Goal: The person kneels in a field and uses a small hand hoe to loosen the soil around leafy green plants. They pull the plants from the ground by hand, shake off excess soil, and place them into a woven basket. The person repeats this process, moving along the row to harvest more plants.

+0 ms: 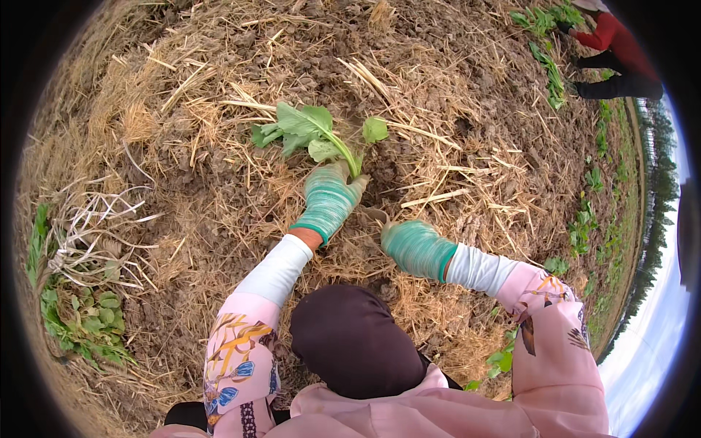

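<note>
My left hand (331,192), in a green and white knitted glove, grips a leafy green seedling (342,147) low on its stem. The leaves lean to the upper left over straw and soil. My right hand (416,247), in a matching glove, is curled just to the right and a little nearer me. It closes around a small hand tool; only part of its dull metal blade (375,214) shows, and the handle is hidden by the fingers. Dark loosened soil (379,178) lies between the seedling and the tool. A single rounded leaf (375,130) shows beside the stem.
White strips (104,235) lie tangled at the left, above a bunch of green seedlings (93,320). Straw mulch (219,230) covers the clumpy ground. At upper right another person (619,52) bends near more green bunches (549,74). Planted greens (583,227) run down the right side.
</note>
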A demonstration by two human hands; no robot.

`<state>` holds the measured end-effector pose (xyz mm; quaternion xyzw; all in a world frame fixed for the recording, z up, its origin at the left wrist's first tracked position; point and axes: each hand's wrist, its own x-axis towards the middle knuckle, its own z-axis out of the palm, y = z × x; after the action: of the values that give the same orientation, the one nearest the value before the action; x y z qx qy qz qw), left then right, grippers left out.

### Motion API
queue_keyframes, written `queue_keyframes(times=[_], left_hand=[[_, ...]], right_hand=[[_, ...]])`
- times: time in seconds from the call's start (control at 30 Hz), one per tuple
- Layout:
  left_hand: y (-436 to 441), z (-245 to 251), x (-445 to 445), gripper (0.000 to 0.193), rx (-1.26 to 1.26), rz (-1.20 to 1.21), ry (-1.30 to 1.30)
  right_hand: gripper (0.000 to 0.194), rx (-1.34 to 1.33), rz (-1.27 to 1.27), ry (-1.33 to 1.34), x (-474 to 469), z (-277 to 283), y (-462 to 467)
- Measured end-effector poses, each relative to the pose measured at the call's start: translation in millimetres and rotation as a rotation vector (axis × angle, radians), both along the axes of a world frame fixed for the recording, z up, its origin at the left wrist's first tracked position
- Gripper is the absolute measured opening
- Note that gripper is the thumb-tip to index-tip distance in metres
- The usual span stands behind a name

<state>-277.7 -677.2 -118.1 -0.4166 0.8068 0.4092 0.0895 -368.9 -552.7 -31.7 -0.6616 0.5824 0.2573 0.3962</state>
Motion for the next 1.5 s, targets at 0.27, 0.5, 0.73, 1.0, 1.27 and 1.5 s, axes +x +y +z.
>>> queue_keyframes(times=[0.27, 0.5, 0.73, 1.0, 1.27, 1.5], left_hand=[[-7.5, -12.7, -9.7, 0.028, 0.435, 0.322, 0.549], [-20.5, -14.9, -4.8, 0.040, 0.265, -0.328, -0.008], [-16.0, -13.1, -18.5, 0.052, -0.033, -0.509, -0.187], [-25.1, -12.9, -28.1, 0.044, 0.274, -0.362, -0.097], [-10.1, 33.2, 60.7, 0.072, -0.326, -0.314, -0.092], [34.4, -3.9, 45.1, 0.091, 0.143, -0.215, -0.407]], right_hand=[[0.056, 0.112, 0.057, 0.043, 1.1, -2.1, 1.5], [0.051, 0.007, 0.100, 0.000, 1.2, -14.8, 10.8], [0.043, -0.212, 0.001, 0.165, -17.4, 23.1, 40.3], [0.028, -0.209, -0.375, 0.086, -10.5, 38.7, 73.7], [0.029, 0.169, -0.687, 0.294, -10.9, 27.7, 67.9], [0.027, 0.247, -0.536, 0.075, -13.8, 25.2, 51.7]])
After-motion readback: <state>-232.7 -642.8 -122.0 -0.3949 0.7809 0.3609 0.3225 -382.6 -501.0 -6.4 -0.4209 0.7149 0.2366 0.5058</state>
